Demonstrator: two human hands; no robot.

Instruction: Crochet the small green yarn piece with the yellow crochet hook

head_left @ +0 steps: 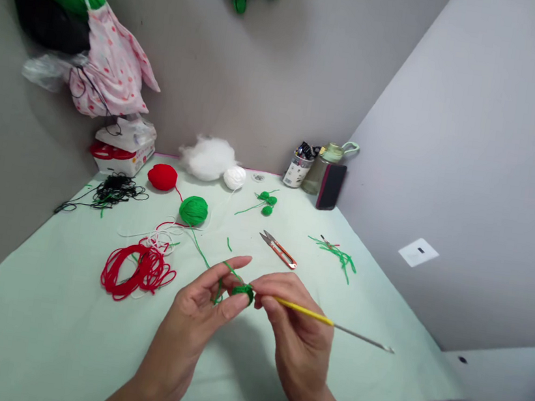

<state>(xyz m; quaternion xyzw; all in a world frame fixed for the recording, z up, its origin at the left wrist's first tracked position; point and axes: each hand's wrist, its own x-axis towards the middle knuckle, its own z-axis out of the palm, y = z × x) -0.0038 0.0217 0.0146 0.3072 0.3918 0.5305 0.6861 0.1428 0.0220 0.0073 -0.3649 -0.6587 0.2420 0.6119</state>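
Observation:
Between thumb and fingers, my left hand (204, 304) pinches a small round green crochet piece (243, 291). A strand of green yarn (201, 248) runs from over its raised index finger back to a green yarn ball (194, 210). My right hand (296, 336) grips a crochet hook (307, 311) with a yellow handle, pen-fashion. One metal end of the hook points out to the right; its other end meets the green piece and is hidden by the fingers. Orange-handled thread snips (280, 251) lie just beyond my right hand.
Loose red yarn (137, 272) lies left of my hands, with black yarn (115, 193) and a red ball (163, 177) behind. White stuffing (208, 158), small green crocheted balls (267, 210), a pen cup (298, 168), a bottle (318, 168) and a phone (331, 187) stand farther back. Green scraps (339, 256) lie right.

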